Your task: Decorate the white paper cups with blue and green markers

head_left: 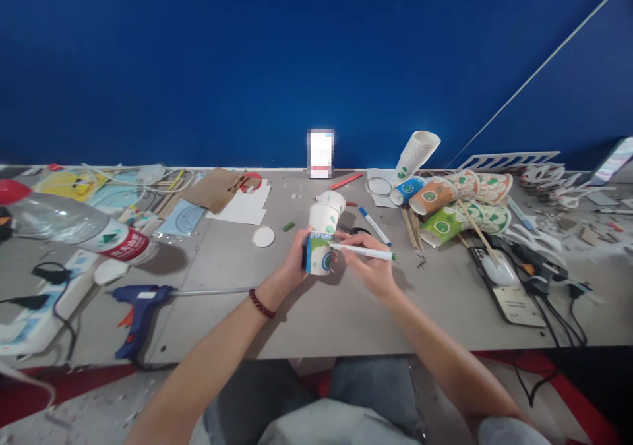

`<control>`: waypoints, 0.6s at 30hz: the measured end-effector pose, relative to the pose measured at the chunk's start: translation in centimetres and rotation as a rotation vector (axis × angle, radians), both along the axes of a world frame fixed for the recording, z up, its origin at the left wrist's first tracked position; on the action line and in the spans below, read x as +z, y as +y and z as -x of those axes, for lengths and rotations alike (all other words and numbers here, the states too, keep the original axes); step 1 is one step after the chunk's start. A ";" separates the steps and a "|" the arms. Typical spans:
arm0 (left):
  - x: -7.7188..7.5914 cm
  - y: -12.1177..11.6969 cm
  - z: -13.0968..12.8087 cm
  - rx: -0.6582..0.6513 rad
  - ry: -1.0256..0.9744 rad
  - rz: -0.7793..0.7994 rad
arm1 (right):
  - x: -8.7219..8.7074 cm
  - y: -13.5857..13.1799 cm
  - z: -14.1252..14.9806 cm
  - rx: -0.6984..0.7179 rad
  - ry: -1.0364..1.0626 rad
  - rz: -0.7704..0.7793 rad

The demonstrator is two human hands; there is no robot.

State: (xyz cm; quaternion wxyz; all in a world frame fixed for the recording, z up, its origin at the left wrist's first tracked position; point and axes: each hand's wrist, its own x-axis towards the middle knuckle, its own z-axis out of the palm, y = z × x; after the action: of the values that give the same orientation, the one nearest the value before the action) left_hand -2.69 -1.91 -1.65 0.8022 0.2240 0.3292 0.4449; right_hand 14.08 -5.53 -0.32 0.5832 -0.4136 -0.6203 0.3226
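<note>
Near the middle of the desk, my left hand (295,258) is wrapped around a white paper cup (321,260) with green and blue patterns, tilted a little. Behind its upper end stands another white paper cup (325,215) with small green marks. My right hand (368,265) grips a white marker (368,252) with a green end, pointing left. The marker's tip is at the patterned cup's side; whether it touches I cannot tell. Part of the cup is hidden by my left fingers.
Left lie a blue glue gun (143,306), a power strip (54,306) and a large bottle (84,227). A lit phone (321,155) leans on the blue wall. Stacked paper cups (418,151), patterned cups (440,224), a blue marker (374,226) and a mouse (498,270) are on the right.
</note>
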 end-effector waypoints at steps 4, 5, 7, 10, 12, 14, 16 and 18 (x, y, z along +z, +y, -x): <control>-0.1 0.0 0.0 -0.025 0.013 -0.027 | 0.0 0.0 0.0 -0.013 -0.001 0.007; 0.0 0.0 -0.1 -0.024 0.010 -0.028 | 0.0 0.0 0.0 -0.007 0.000 0.006; 0.1 0.0 -0.1 -0.010 -0.003 -0.022 | -0.1 0.0 0.0 0.012 0.001 0.000; 0.1 0.0 -0.2 0.015 -0.031 -0.006 | -0.1 0.0 -0.1 0.026 -0.002 -0.009; 0.1 0.0 -0.1 0.024 -0.043 0.008 | -0.1 0.1 -0.1 0.024 -0.002 -0.015; -0.1 0.0 -0.1 0.027 -0.051 0.019 | -0.2 0.1 -0.1 0.031 0.002 -0.024; -0.3 0.0 0.0 0.021 -0.055 0.021 | -0.3 0.1 -0.1 0.045 0.004 -0.029; -0.4 0.0 0.0 0.010 -0.050 0.021 | -0.3 0.1 -0.1 0.049 0.001 -0.026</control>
State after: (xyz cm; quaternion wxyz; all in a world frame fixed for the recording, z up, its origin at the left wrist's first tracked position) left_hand -2.68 -1.87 -2.02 0.8103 0.2025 0.3150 0.4508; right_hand 14.20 -5.45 -0.60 0.5807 -0.3905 -0.6340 0.3290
